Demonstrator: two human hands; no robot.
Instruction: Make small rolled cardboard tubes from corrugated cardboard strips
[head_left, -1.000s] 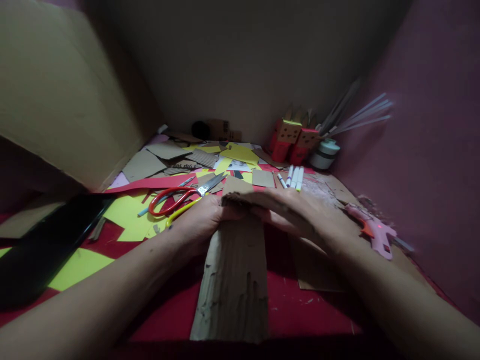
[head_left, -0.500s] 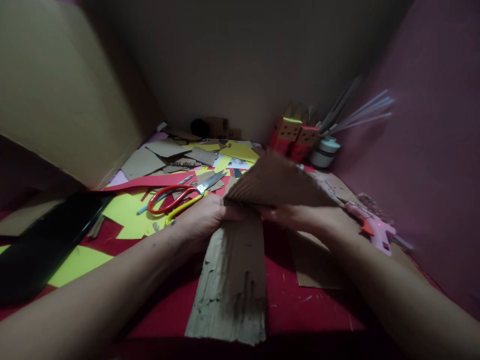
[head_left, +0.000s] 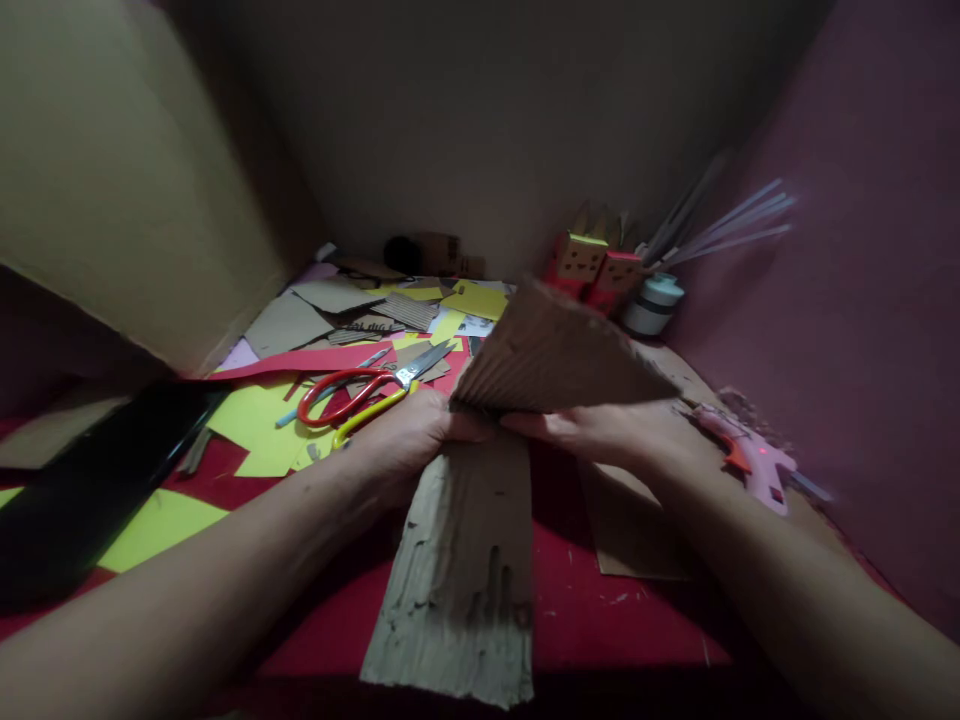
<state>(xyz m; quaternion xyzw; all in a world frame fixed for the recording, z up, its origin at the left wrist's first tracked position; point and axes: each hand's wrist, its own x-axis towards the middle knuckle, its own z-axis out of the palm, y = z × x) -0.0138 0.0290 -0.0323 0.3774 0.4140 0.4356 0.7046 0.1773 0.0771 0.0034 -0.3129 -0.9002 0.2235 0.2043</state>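
A strip of worn corrugated cardboard (head_left: 469,570) hangs toward me over the red table, bent across its middle so that its far part tilts up and to the right. My left hand (head_left: 420,435) is closed on its left edge at the bend, thumb on top. From the right, my right hand (head_left: 585,435) grips the same bend, its thumb pointing at the left one; the fingers beneath are hidden. Just beyond my left hand lie scissors (head_left: 360,395) with one red and one yellow handle. A flat cardboard piece (head_left: 637,530) rests under my right forearm.
At the right lies a pink glue gun (head_left: 750,460) with a lit red light. Cardboard and paper scraps (head_left: 330,295) cover the back left. Red box figures (head_left: 581,262) and a white jar (head_left: 654,303) stand behind. A black object (head_left: 97,490) lies at the left.
The cardboard's raised far part has tilted up a little more, and its near end has come slightly closer to me. Both hands keep their hold at the bend.
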